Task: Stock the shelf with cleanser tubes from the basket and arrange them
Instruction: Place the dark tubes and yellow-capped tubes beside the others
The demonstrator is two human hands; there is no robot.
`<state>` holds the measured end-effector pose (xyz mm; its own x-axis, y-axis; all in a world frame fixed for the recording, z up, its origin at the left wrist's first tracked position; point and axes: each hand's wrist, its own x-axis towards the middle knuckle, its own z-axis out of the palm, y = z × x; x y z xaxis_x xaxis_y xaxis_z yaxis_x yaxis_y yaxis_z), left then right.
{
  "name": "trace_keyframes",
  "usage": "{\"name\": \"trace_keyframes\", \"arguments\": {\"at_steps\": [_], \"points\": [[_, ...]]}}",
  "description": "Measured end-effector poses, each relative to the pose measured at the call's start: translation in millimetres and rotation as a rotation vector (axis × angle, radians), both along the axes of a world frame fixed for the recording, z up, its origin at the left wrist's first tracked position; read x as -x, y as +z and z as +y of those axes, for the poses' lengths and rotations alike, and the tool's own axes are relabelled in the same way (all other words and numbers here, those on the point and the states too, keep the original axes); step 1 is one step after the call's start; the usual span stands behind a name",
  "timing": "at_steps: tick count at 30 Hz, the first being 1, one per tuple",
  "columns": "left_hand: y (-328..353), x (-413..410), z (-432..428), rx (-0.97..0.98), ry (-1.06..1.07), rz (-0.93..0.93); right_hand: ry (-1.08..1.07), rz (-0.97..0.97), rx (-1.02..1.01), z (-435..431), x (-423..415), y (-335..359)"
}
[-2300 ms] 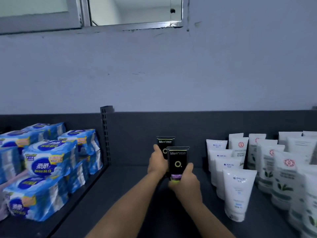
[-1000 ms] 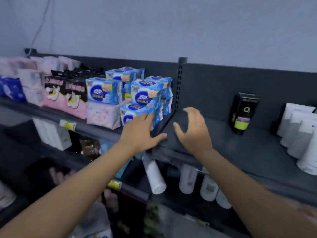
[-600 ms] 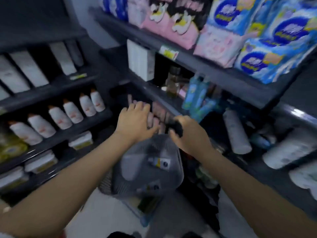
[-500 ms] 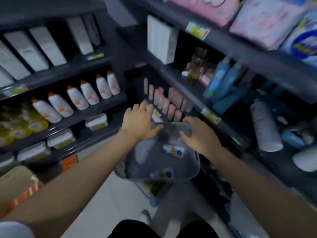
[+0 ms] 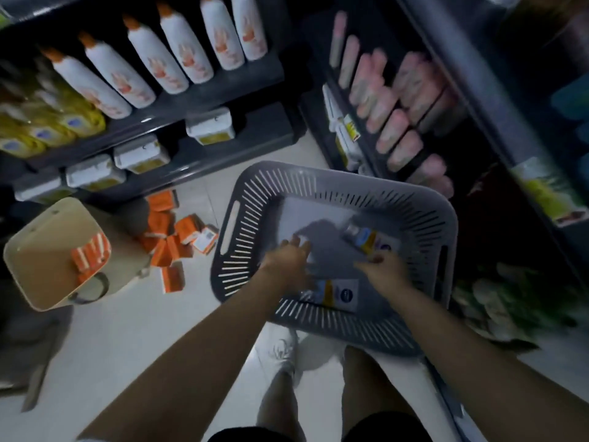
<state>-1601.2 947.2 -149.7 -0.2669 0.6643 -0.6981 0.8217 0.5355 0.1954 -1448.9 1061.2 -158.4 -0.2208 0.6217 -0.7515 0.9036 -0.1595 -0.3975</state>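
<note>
A grey slotted basket [image 5: 251,212] sits low in front of me, above the floor. Two white cleanser tubes with blue and yellow labels lie inside: one [image 5: 369,240] toward the far right, one [image 5: 334,293] along the near wall. My left hand [image 5: 287,263] reaches down into the basket, fingers spread, just above the near tube. My right hand [image 5: 382,269] is also inside, its fingertips at the near end of the far tube; motion blur hides whether it grips it.
Dark shelves stand ahead and to the right, with white orange-capped bottles [image 5: 178,43], white packs [image 5: 140,154] and pink tubes [image 5: 395,100]. Orange boxes [image 5: 172,237] lie scattered on the pale floor beside a beige bucket [image 5: 54,250]. My feet are below the basket.
My view has swung from the top shelf, where two black tubes were set, down to the floor. Both hands have dropped into the basket, empty on the way.
</note>
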Motion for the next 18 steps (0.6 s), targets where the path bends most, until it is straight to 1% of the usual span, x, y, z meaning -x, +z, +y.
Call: {"name": "trace_keyframes", "arguments": {"at_steps": [2, 4, 6, 9, 13, 14, 16, 18], "points": [[-26, -11, 4, 0.046, -0.013, -0.075, -0.254, 0.001, 0.152, 1, 4, -20], [-44, -21, 9, 0.062, -0.107, -0.104, -0.429, 0.015, 0.259, 5, 7, -42], [-52, -29, 17, 0.064, -0.228, -0.113, -0.568, 0.041, 0.338, 10, 12, -57], [-61, -36, 29, 0.051, -0.368, -0.113, -0.802, 0.124, 0.46, 19, 28, -61], [-64, -38, 40, 0.102, -0.476, -0.154, -1.026, 0.25, 0.684, 31, 45, -63], [-64, -38, 41, 0.105, -0.491, -0.158, -1.077, 0.267, 0.715, 36, 49, -63], [-69, -36, 38, 0.09, -0.48, -0.137, -1.156, 0.262, 0.704, 43, 55, -65], [-75, -30, 31, 0.067, -0.344, -0.095, -1.198, 0.269, 0.688, 50, 59, -64]]}}
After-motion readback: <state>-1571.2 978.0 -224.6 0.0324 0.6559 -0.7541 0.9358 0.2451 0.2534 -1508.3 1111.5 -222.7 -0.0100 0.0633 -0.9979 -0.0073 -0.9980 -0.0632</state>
